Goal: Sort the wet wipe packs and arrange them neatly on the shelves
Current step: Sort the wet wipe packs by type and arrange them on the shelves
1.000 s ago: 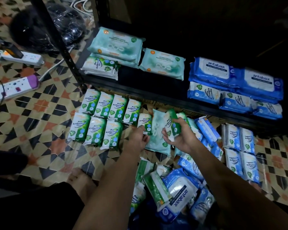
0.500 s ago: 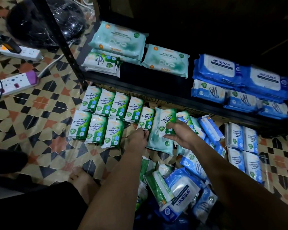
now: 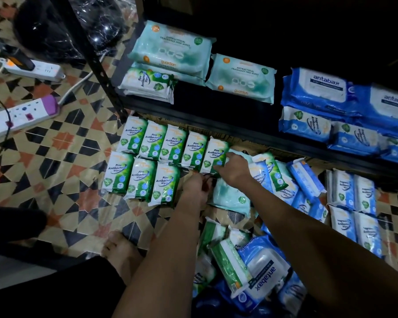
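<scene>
— What is hidden or hard to make out?

— The upper part of the shelf is lost in darkness. The blue antabax packs at the right are cut off by the frame edge. The fingertips of the left hand are tucked under the lower edge of a pack, so its grip cannot be judged. A dark bundle wrapped in clear film at top left cannot be identified.

— And the room?

— A floor of patterned tiles in cream, black and orange is seen. Two power strips are laid on it at the left. On the shelf board, teal guardian packs are stacked, with a green pine pack in front of them. On the floor below, green pine packs are set out in two rows, touching side by side. Blue-and-white packs are lined up at the right, and a loose heap of mixed packs is piled near the person's bare foot.

— The hands?

— The end pack of the back row is pinched at its right edge by the right hand, fingers curled. The same pack's lower edge is touched by the left hand; whether it is gripped cannot be told. A teal pack is lying just under both hands.
</scene>
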